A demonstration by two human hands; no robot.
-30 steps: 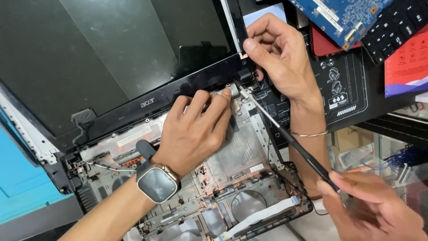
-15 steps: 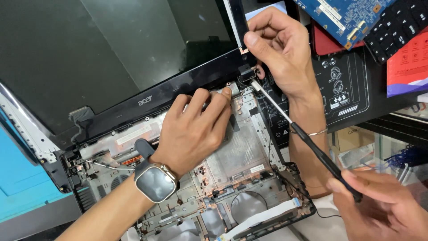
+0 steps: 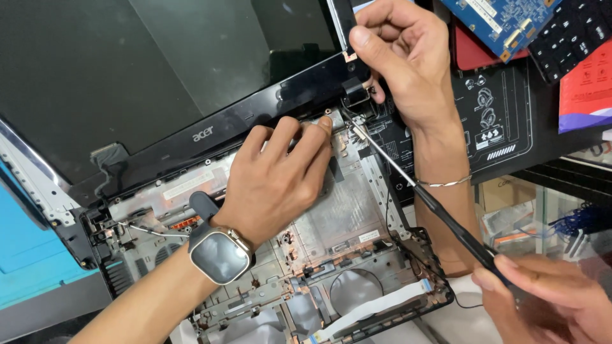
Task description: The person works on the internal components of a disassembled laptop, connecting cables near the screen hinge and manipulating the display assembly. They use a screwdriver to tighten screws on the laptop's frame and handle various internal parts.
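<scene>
Little had changed over the last second. The left hand [image 3: 274,185], with a watch [image 3: 220,256] on its wrist, stayed flat on the laptop's stripped base [image 3: 344,216]. Its fingers lay stretched out side by side, pressing down near the rear edge and gripping nothing. The right hand [image 3: 398,60], with a thin bracelet [image 3: 446,183] on its forearm, kept its place at the back right corner. Its thumb and fingers were pinched together on the black hinge [image 3: 352,94], where the screen [image 3: 127,76] met the base.

The only real movement was in the screwdriver [image 3: 414,191]. Its tip had wandered slightly around the hinge corner and now sat just below the hinge, beside the left fingertips. Its long shaft slanted down across the right forearm to a third hand [image 3: 548,302] at the bottom right. That hand was closed round the handle and seemed to belong to someone alongside, though its arm was out of view.

The hinge was still seated and the screen still lay open and attached, so the work at that corner appeared to be under way and not finished. Nothing had visibly come free. Whether the tip sat in a screw could not be told.

A white ribbon cable [image 3: 376,306] lay at the base's front edge. A blue circuit board [image 3: 503,19] and a loose keyboard [image 3: 574,32] lay beyond the black mat [image 3: 497,121].
</scene>
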